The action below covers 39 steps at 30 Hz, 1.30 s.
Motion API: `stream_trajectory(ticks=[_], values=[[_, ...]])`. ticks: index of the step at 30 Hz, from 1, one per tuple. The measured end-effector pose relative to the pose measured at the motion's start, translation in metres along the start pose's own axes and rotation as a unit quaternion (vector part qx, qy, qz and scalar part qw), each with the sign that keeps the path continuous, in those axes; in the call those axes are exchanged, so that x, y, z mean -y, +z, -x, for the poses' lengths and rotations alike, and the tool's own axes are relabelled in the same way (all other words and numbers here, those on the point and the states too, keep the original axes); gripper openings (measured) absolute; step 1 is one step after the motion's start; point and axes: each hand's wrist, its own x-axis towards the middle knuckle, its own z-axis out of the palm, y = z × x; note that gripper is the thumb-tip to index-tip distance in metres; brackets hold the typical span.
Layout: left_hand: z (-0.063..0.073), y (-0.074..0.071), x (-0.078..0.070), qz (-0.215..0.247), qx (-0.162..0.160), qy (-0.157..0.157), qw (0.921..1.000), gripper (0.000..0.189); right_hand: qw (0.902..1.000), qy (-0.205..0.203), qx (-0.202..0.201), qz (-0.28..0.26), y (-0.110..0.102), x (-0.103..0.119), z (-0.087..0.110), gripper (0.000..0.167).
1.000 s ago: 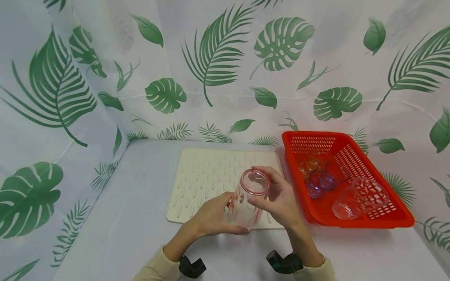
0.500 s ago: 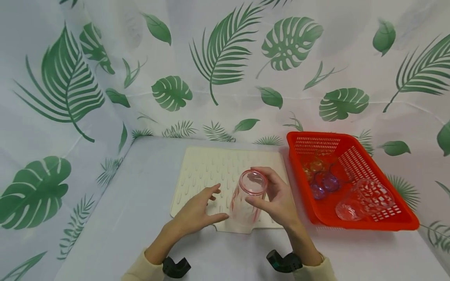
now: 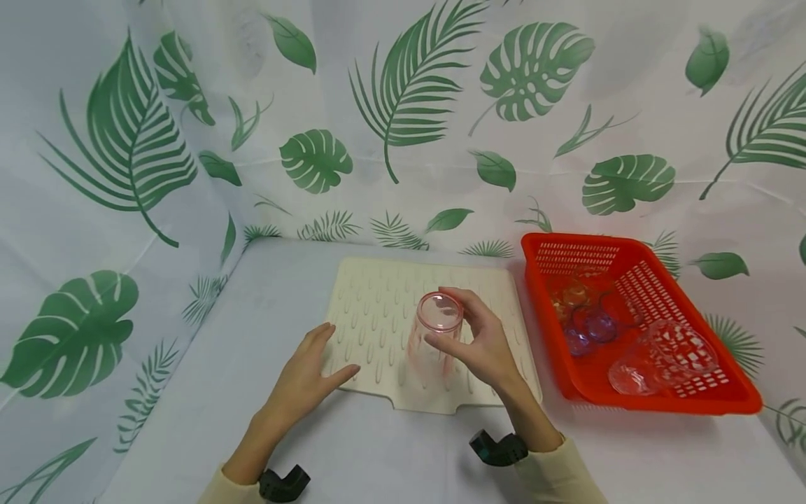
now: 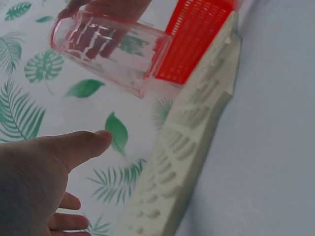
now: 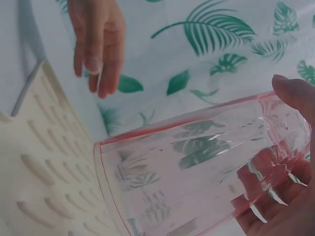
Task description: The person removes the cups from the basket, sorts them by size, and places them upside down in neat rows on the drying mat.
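A clear pinkish drinking glass (image 3: pixel 434 343) is upside down over the cream ridged drying mat (image 3: pixel 371 308), its base facing up. My right hand (image 3: pixel 475 339) grips it near the base, thumb on the near side and fingers round the far side. In the right wrist view the glass (image 5: pixel 206 162) has its rim toward the mat, close over the ridges. My left hand (image 3: pixel 305 374) is off to the left by the mat's left edge, fingers extended and holding nothing. The left wrist view shows the left thumb (image 4: pixel 83 147) apart from the glass (image 4: pixel 110 51).
Right of the mat stands a red plastic basket (image 3: pixel 661 402) with slotted walls. Inside lie a clear patterned glass (image 3: pixel 661 357), purple glassware (image 3: pixel 592 325) and amber glassware (image 3: pixel 573 294). A leaf-print curtain (image 3: pixel 403 196) rises behind the white table (image 3: pixel 252 308).
My left hand has let go of the glass and moved away to the left. My right hand keeps its grip on the glass, which has shifted slightly left over the mat.
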Motion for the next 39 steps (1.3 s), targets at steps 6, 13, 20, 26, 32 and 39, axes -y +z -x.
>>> stream_trajectory(ticks=[6, 13, 20, 26, 32, 39], values=[[0.002, 0.006, 0.016, -0.02, 0.016, -0.032, 0.9992, 0.098, 0.9991, 0.024, 0.005, 0.034, 0.009, -0.008, -0.015, 0.069], [0.002, 0.015, 0.03, -0.044, 0.028, -0.031, 0.9982, 0.106, 0.9982, 0.051, 0.002, 0.032, 0.018, -0.02, -0.037, 0.071], [0.003, 0.021, 0.038, -0.082, 0.029, -0.025, 0.9959, 0.113, 0.9963, 0.074, -0.012, 0.042, 0.028, -0.031, -0.056, 0.073], [0.004, 0.02, 0.039, -0.09, 0.034, -0.027, 0.995, 0.114, 0.9946, 0.082, -0.033, 0.054, 0.037, -0.038, -0.07, 0.074], [0.003, 0.019, 0.038, -0.087, 0.038, -0.021, 0.9953, 0.115, 0.9933, 0.09, -0.046, 0.057, 0.046, -0.043, -0.082, 0.073], [0.004, 0.019, 0.036, -0.091, 0.038, -0.018, 0.995, 0.115, 0.9951, 0.076, -0.026, 0.058, 0.059, -0.045, -0.1, 0.075]])
